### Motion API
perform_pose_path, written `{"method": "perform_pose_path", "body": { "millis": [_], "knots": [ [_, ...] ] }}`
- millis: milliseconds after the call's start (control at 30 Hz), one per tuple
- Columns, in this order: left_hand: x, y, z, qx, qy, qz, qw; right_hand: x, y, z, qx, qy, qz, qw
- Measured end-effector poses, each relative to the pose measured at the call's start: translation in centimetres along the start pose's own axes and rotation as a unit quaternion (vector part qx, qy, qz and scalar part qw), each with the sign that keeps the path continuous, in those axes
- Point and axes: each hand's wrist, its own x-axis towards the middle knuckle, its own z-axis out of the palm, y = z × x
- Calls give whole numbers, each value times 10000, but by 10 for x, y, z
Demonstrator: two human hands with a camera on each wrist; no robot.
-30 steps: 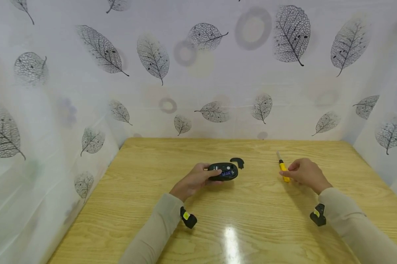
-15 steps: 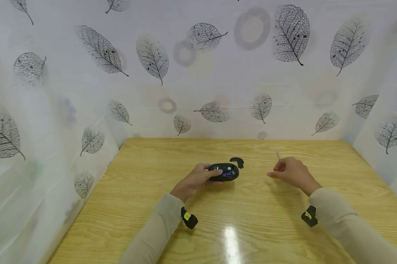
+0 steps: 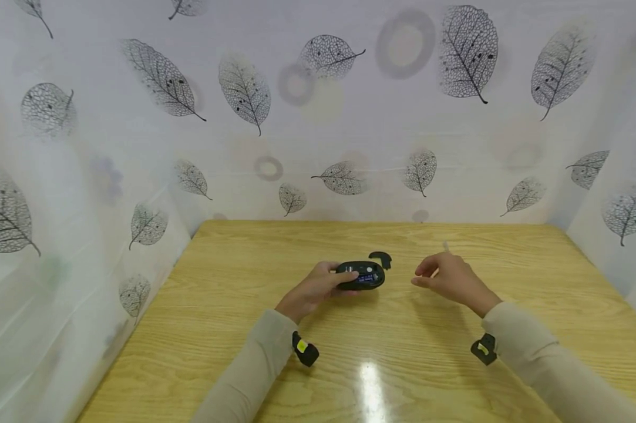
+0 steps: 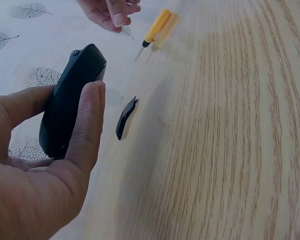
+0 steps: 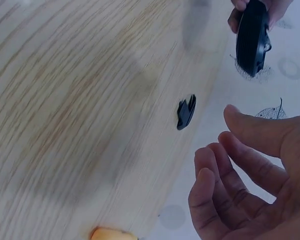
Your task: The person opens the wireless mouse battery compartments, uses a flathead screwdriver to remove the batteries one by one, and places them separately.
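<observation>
My left hand (image 3: 318, 283) grips a black computer mouse (image 3: 369, 283) above the table, thumb across its underside. The mouse is turned bottom up, and a blue battery (image 3: 367, 278) shows in its uncovered compartment. My right hand (image 3: 450, 281) hovers to the right of the mouse with its fingers loosely bent and nothing between them. A black battery cover (image 3: 382, 258) lies on the table just behind the mouse. In the left wrist view, a screwdriver (image 4: 157, 26) with a yellow handle lies beyond the cover; my right hand hides most of it in the head view.
The wood-grain table (image 3: 275, 364) reaches back to a pale curtain (image 3: 217, 147) printed with leaves, which also hangs along both sides. Each sleeve carries a small black wrist camera (image 3: 305, 349) at the cuff.
My right hand has let go of the screwdriver and moved left toward the mouse, leaving the tool on the table. My left hand keeps hold of the mouse, nearly still.
</observation>
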Motion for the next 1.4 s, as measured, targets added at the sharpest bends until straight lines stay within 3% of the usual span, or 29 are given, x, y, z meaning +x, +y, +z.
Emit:
{"method": "perform_pose_path", "body": {
  "millis": [300, 633, 1400],
  "knots": [
    [3, -1, 2, -69, 48, -20, 10000, 6, -16, 12, 510, 9, -497, 9975],
    [4, -1, 7, -73, 156, -124, 9998, 9, -29, 21, 602, 315, -927, 9934],
    [6, 0, 10, -164, 56, -67, 9998, 18, -27, 46, 667, 1020, -1558, 9802]
  ]
}}
